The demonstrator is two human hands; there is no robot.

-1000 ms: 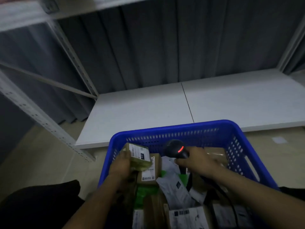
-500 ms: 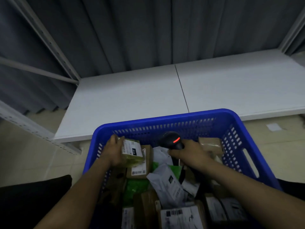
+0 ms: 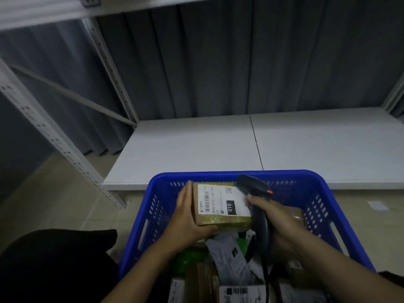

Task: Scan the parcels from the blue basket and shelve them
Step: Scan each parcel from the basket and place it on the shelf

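Observation:
A small brown cardboard parcel (image 3: 220, 206) with a white label marked 010 is lifted above the blue basket (image 3: 341, 217). My left hand (image 3: 188, 217) grips its left side, thumb under the near edge. In my right hand (image 3: 277, 224) is a black handheld scanner (image 3: 255, 189); its head, with a red light lit, hangs over the label's right end. Several more parcels (image 3: 229, 256), brown boxes and grey and green bags, fill the basket below.
A low white shelf board (image 3: 218, 147) lies just beyond the basket, bare, with a seam down its middle. Grey perforated uprights (image 3: 50, 138) and a diagonal brace stand at the left, a dark curtain behind. Beige floor tiles surround the basket.
My left hand has lifted the labelled parcel out of the pile and turned its label up. The right hand has brought the scanner over the label. The view has tilted up.

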